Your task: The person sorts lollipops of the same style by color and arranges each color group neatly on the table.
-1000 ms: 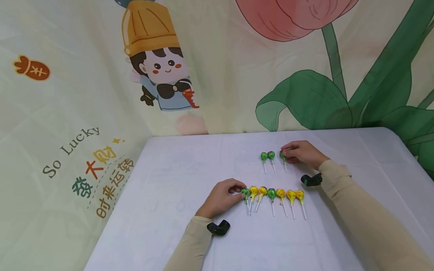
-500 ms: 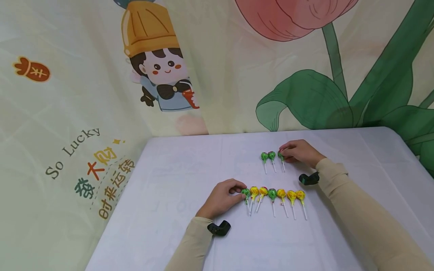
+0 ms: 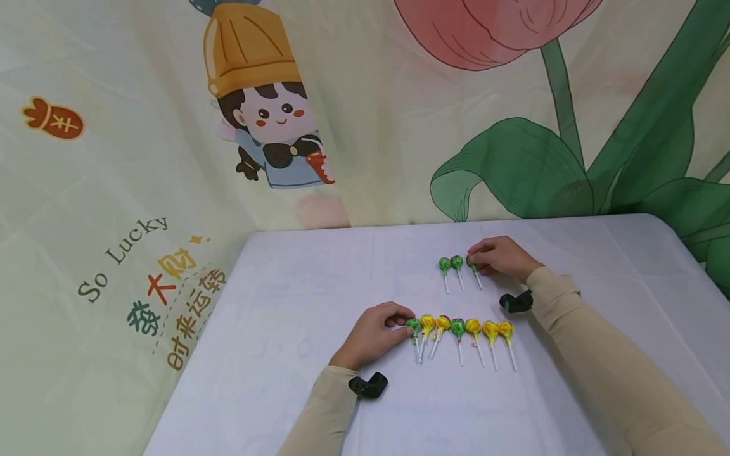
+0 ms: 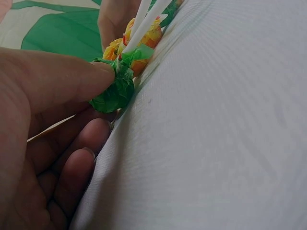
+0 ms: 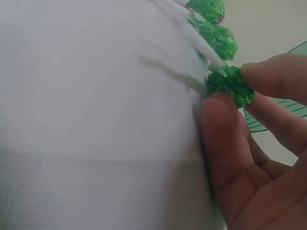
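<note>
At the back of the table my right hand [image 3: 502,256] pinches a green-wrapped lollipop [image 5: 232,86] by its head, the white stick pointing toward me. Just left of it lie two more green lollipops [image 3: 457,263], side by side. Nearer to me, my left hand [image 3: 373,332] pinches the head of a green lollipop [image 4: 115,93] at the left end of a row. That row continues rightward with yellow lollipops [image 3: 473,326] and one more green lollipop [image 3: 458,327], sticks toward me. In the left wrist view, thumb and forefinger hold the green wrapper while the other fingers curl beside the cloth.
A white cloth covers the table [image 3: 274,304]. Behind it hangs a printed curtain [image 3: 376,126] with a cartoon figure, a flower and green leaves. A black band device sits on each wrist, over beige sleeves [image 3: 616,361].
My right hand has shifted slightly left with its green lollipop, bringing it closer to the two green ones. The left hand has stayed on its lollipop in the row.
</note>
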Available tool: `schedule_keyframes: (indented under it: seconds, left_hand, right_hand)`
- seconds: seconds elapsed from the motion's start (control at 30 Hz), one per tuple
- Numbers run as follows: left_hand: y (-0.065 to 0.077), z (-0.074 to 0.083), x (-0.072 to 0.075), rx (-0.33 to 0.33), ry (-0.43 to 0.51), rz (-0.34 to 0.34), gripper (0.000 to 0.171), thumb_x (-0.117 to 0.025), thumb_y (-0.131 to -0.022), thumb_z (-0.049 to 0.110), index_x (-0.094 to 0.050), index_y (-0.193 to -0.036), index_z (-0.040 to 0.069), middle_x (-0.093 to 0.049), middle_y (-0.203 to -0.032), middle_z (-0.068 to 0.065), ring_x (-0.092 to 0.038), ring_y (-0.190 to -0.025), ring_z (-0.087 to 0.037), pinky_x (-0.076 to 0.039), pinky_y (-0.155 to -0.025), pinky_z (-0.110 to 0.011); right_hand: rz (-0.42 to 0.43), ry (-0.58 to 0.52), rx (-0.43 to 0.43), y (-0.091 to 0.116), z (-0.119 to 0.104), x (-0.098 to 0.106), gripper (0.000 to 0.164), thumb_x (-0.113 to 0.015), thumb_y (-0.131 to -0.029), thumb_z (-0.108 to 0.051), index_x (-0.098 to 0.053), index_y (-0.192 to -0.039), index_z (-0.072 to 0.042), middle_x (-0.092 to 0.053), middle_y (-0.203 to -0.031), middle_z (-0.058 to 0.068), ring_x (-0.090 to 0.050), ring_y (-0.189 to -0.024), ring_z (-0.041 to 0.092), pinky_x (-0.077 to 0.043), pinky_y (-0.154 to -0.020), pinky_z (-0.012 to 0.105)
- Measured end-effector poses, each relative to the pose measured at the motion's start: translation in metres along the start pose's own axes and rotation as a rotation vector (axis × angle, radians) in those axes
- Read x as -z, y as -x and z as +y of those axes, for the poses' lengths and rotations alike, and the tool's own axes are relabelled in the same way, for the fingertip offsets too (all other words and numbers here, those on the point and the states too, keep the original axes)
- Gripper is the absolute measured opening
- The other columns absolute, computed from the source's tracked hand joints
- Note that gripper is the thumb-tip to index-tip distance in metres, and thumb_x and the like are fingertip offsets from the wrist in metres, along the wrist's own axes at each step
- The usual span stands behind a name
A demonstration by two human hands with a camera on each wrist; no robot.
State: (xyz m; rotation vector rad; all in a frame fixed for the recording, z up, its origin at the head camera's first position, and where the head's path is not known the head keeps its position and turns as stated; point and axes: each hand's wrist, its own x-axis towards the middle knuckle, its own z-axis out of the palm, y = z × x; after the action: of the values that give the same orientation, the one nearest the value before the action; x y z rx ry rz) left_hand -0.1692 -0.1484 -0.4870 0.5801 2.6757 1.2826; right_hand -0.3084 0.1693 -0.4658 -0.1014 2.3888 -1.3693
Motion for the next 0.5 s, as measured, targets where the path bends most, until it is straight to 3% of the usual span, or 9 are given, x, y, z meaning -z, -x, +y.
schedule_keyframes:
  seconds: [0.5]
  left_hand:
    - [-0.001,-0.0015,-0.0008,0.003,-0.005,0.004,0.02,-0.074,-0.092,0.027,-0.072,-0.112,0.028,-0.065,-0.101,0.017,-0.06,-0.092,-0.006,-0.049,-0.085,-0.03]
  right_hand:
    - [-0.001,0.054,0.024,0.0007,0.0,-0.002,0.031,-0.06,-0.101,-0.019,-0.064,-0.127,-0.003,-0.061,-0.125,0.016,-0.06,-0.098,0.025,-0.054,-0.083,0.031]
